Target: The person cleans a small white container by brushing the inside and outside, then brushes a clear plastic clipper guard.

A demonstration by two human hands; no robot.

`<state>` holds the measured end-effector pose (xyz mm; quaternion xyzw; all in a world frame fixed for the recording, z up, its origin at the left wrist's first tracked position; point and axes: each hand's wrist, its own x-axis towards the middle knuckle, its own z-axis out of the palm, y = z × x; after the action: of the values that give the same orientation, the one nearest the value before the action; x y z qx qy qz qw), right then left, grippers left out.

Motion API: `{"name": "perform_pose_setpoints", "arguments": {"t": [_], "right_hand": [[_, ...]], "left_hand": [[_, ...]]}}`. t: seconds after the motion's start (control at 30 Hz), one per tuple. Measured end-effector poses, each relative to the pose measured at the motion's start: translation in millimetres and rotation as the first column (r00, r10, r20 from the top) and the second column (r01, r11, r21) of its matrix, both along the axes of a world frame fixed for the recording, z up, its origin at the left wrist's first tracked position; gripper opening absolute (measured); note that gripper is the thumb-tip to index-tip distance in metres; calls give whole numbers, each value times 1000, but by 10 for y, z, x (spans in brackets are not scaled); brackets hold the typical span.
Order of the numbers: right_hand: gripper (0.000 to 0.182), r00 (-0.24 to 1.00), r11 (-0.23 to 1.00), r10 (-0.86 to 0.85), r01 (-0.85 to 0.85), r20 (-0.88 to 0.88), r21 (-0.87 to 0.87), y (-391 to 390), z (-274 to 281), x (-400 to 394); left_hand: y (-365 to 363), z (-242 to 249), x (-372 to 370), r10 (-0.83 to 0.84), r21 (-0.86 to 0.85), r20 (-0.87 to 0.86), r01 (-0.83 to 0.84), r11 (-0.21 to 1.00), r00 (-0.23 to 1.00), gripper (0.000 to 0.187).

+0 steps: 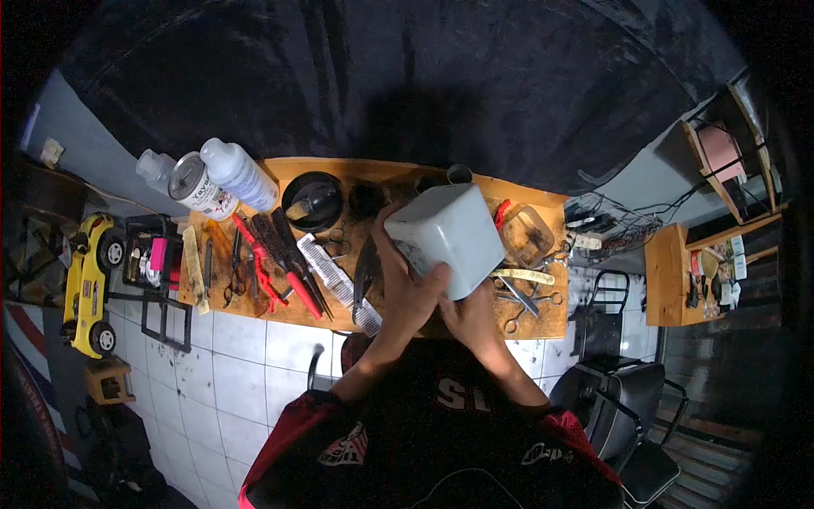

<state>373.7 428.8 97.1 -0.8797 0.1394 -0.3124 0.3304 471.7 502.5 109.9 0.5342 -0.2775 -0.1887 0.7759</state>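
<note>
Above the middle of the table, a pale grey-blue boxy container (449,233) with rounded corners is tilted, its flat faces toward me. My left hand (413,293) is closed on its left side, thumb pressed on the near face. My right hand (473,322) is at its lower edge; its fingers are hidden behind the container, so their grip does not show. Just left of my left hand lie a white comb (331,276) and a dark curved tool (365,271). Scissors (521,305) and a straight razor with a yellowish handle (526,276) lie right of my right hand.
The wooden table (254,310) also carries a black bowl with a brush (314,202), a can (193,182), spray bottles (240,174), a round hairbrush (270,236) and a clear tray (527,236). Dark cloth (407,76) hangs behind. A black chair (619,399) stands right.
</note>
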Motion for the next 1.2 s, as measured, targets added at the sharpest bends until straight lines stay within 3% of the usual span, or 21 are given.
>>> {"name": "perform_pose_setpoints", "arguments": {"t": [0.03, 0.1, 0.23, 0.27, 0.37, 0.47, 0.53, 0.57, 0.6, 0.7, 0.8, 0.87, 1.0, 1.1, 1.2], "right_hand": [[28, 999, 988, 41, -38, -16, 151, -24, -5, -26], [27, 991, 890, 128, -103, -27, 444, -83, -24, -87], [19, 974, 807, 196, -224, 109, 547, -84, 94, -97], [19, 976, 718, 182, -217, 123, 661, -75, 114, -115], [18, 993, 752, 91, -118, 74, 648, -74, 159, -84], [23, 997, 942, 7, 18, -75, 336, -61, 139, -44], [27, 999, 995, -20, 17, 36, 97, -25, 41, 7], [29, 996, 999, -20, 22, 91, -24, -14, 10, 24], [32, 997, 1000, -7, 6, 81, 17, -15, 11, 19], [28, 989, 939, 148, -149, 25, 311, -120, 28, -67], [24, 966, 835, 259, -220, -7, 503, -152, 147, -108], [22, 969, 788, 228, -241, 96, 566, -172, 90, -127], [22, 972, 646, 33, -200, 235, 737, -130, -84, -137], [24, 989, 936, 28, -77, 147, 343, -107, -3, -31], [26, 988, 951, 20, -66, 151, 302, -47, 48, 6]], "left_hand": [[11, 15, -7, -4, 8, 76, 4, 1000, 997, 94], [25, 81, -28, 32, 14, 56, -33, 999, 998, 97], [67, 49, 34, 58, 13, 40, -59, 998, 997, 97], [79, 14, 50, 64, 18, 20, -65, 998, 998, 97], [75, -11, 72, 37, -44, -111, -42, 998, 993, 97], [77, 16, 33, -2, -155, -237, -35, 987, 972, 98], [58, -19, -16, -36, -123, -178, 14, 992, 983, 97], [50, -94, -48, 16, -64, -48, -19, 998, 999, 95], [38, -109, -74, 71, -12, 82, -70, 997, 994, 93], [29, -51, -73, 116, 29, 200, -124, 992, 973, 90], [18, -88, -51, 27, 83, -150, -15, 996, 988, 90], [-1, -303, -38, -2, -28, -177, -3, 1000, 984, 88], [35, -32, -6, -95, -150, -103, 79, 986, 990, 82], [-9, -38, -1, -53, -174, -98, 35, 984, 994, 78], [-50, 63, -32, 7, -132, -55, -14, 991, 998, 75]]}}
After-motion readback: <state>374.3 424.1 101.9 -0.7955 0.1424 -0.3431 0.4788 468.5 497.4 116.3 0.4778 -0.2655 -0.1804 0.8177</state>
